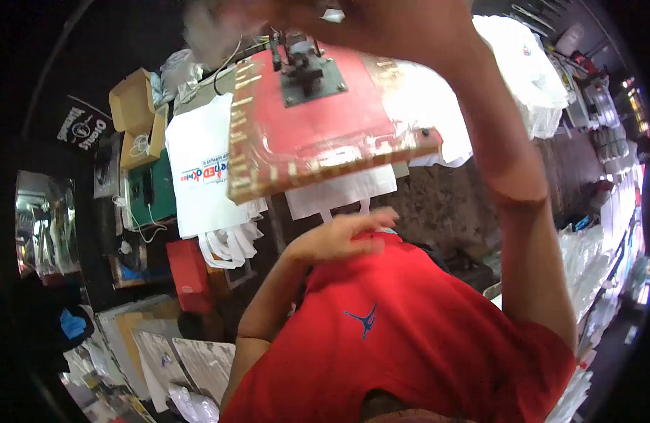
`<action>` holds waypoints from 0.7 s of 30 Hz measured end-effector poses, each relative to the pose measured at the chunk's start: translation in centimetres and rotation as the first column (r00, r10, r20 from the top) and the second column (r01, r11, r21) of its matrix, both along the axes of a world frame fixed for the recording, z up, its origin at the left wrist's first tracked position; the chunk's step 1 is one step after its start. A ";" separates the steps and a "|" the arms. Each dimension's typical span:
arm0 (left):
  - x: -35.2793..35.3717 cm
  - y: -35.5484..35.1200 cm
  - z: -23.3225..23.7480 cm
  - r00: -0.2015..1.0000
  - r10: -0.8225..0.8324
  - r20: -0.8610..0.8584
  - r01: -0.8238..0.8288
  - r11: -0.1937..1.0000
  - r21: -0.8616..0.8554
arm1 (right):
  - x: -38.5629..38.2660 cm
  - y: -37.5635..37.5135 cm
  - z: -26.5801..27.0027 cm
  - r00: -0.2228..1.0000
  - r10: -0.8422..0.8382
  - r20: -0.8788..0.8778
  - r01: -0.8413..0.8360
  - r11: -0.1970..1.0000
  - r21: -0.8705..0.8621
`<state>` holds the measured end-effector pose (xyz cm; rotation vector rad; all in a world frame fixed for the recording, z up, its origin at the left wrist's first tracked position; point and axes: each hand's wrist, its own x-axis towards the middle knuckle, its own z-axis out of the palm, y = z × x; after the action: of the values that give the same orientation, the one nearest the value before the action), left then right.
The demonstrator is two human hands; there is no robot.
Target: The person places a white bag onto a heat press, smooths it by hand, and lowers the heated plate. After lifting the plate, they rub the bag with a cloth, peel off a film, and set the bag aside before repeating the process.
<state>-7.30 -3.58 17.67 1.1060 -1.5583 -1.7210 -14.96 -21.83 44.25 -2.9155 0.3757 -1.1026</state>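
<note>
A wooden screen frame (339, 172) with a pinkish-red mesh sits tilted at the upper middle, a metal clamp plate (315, 83) fixed on it. Under its near edge a white bag (342, 192) shows its handles. My left hand (342, 236) is in front of my red shirt, fingers apart, beside the bag's handles, holding nothing visible. My right arm reaches up across the frame's right side. At the top edge my right hand (388, 25) is above the frame, its fingers blurred and partly cut off, so what it holds cannot be made out.
Printed white bags (198, 169) lie left of the frame. Farther left are an open cardboard box (134, 116), a green board (156, 187) with a cable, and a red box (189, 275). White bags (522, 67) are piled at upper right. Plastic-wrapped packs (585, 261) line the right side.
</note>
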 end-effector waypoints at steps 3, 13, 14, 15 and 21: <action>1.3 0.5 4.6 0.951 -0.015 -0.309 -0.081 0.952 -0.296 | -2.0 0.9 -8.7 0.912 0.407 0.053 -0.410 0.902 0.134; 4.8 -8.6 -4.3 0.528 0.841 0.121 -0.317 0.327 -0.890 | -1.7 0.3 -32.4 0.993 0.092 -0.080 -0.062 0.946 0.317; 4.7 -8.9 -5.2 0.550 0.830 0.095 -0.366 0.342 -0.866 | -1.9 -0.2 -34.1 0.994 0.068 -0.084 -0.052 0.981 0.186; 4.9 -9.2 -5.7 0.568 0.821 0.063 -0.413 0.351 -0.840 | -2.1 -0.6 -35.2 0.993 0.071 -0.090 -0.055 0.984 0.167; 5.0 -10.0 -9.6 0.522 0.852 -0.045 -0.484 0.252 -0.838 | -1.2 -1.3 -37.9 0.988 0.095 -0.123 -0.063 0.968 0.242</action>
<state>-2.33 -13.54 8.11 1.3944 -1.4133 -0.0682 -16.12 -23.13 6.35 -2.7715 0.3611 -0.7930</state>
